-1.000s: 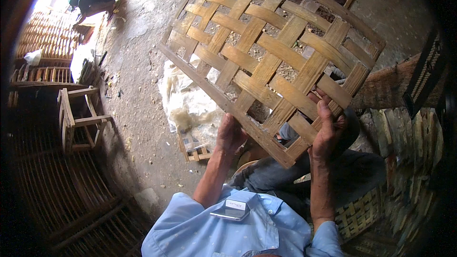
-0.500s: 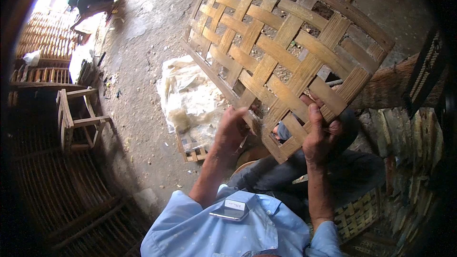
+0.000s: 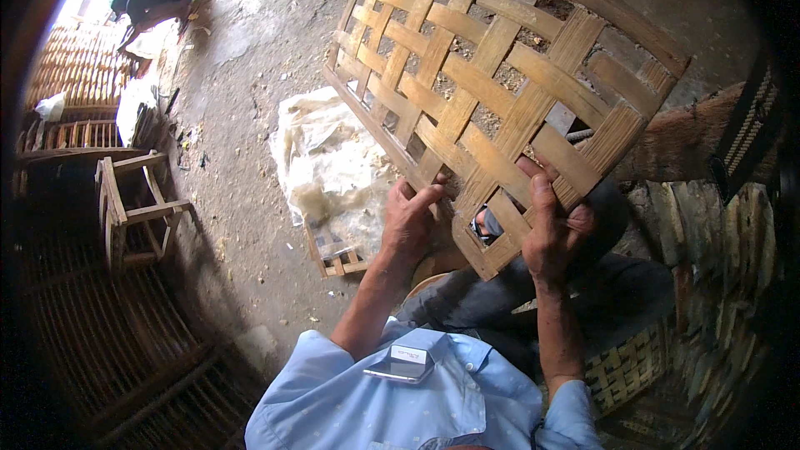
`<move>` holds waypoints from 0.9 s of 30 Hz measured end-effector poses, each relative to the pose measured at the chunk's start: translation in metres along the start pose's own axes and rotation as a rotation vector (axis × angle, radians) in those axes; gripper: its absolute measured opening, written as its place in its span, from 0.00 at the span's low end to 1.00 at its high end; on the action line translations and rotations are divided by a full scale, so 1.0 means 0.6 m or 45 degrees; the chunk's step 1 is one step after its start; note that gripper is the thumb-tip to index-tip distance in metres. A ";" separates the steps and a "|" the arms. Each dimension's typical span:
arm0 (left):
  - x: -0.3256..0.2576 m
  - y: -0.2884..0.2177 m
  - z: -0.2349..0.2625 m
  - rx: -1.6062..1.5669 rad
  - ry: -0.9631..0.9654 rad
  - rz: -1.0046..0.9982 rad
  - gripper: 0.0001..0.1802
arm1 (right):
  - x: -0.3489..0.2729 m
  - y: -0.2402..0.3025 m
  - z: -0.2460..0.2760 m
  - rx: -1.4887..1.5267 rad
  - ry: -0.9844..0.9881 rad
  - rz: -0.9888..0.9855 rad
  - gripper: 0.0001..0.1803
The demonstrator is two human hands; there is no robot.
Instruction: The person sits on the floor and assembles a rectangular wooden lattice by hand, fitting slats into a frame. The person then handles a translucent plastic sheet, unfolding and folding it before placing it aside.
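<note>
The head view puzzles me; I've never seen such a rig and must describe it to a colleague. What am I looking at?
There is no machine here, just a person's bare hands. The wide fisheye camera sits on their head and looks down, which is why straight edges bend. The right hand grips a woven panel of flat strips near its closest corner; the left hand touches its edge. Beyond, on the floor, lies a pale crumpled sheet, with a small wooden stool further left.

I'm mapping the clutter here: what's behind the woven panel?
Through gaps in the woven panel, littered floor shows, and near its lowest corner a blue-grey shape I can't identify. The rest is covered, so I can't tell how far the white sheet runs behind.
</note>
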State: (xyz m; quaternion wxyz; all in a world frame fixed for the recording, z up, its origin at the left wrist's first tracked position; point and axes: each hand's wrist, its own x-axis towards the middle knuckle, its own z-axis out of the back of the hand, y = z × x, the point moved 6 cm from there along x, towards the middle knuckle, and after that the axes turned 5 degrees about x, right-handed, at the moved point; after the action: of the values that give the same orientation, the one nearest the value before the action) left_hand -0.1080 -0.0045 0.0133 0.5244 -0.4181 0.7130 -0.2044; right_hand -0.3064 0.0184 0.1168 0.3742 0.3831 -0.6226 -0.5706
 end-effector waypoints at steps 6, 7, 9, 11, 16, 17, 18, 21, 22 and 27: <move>0.020 0.021 0.004 -0.045 -0.066 -0.069 0.18 | -0.002 -0.029 0.008 -0.240 0.196 0.200 0.14; 0.021 0.023 0.001 -0.184 -0.018 -0.082 0.19 | -0.002 -0.022 0.002 -0.133 0.167 0.072 0.14; 0.010 0.012 -0.003 -0.114 0.035 -0.024 0.19 | -0.004 -0.023 -0.001 0.007 0.112 -0.053 0.14; 0.008 0.012 -0.004 0.058 0.014 0.017 0.20 | -0.006 -0.025 0.001 0.069 0.062 -0.048 0.14; 0.038 0.037 0.025 0.191 -0.049 -0.049 0.26 | -0.001 -0.022 -0.005 0.007 0.121 0.002 0.13; 0.040 0.042 0.024 -0.044 0.099 -0.024 0.29 | 0.000 -0.018 -0.008 0.048 0.097 0.019 0.13; 0.034 0.035 0.020 -0.276 0.245 0.010 0.32 | 0.000 -0.017 -0.004 0.061 0.055 0.018 0.13; 0.019 0.020 0.011 -0.738 0.537 0.061 0.38 | 0.004 -0.011 0.005 0.027 -0.034 -0.006 0.15; 0.019 0.023 0.011 -0.734 0.542 0.042 0.38 | 0.009 -0.003 0.006 -0.032 -0.040 -0.027 0.16; 0.029 0.063 0.044 -0.539 0.620 -0.015 0.42 | 0.017 -0.024 0.017 -0.036 -0.028 0.041 0.20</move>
State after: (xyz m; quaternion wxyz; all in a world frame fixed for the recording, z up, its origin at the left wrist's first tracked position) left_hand -0.0997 0.0069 -0.0342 0.2387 -0.4609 0.8418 -0.1486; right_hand -0.3192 0.0128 0.1022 0.3818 0.3615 -0.6247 -0.5773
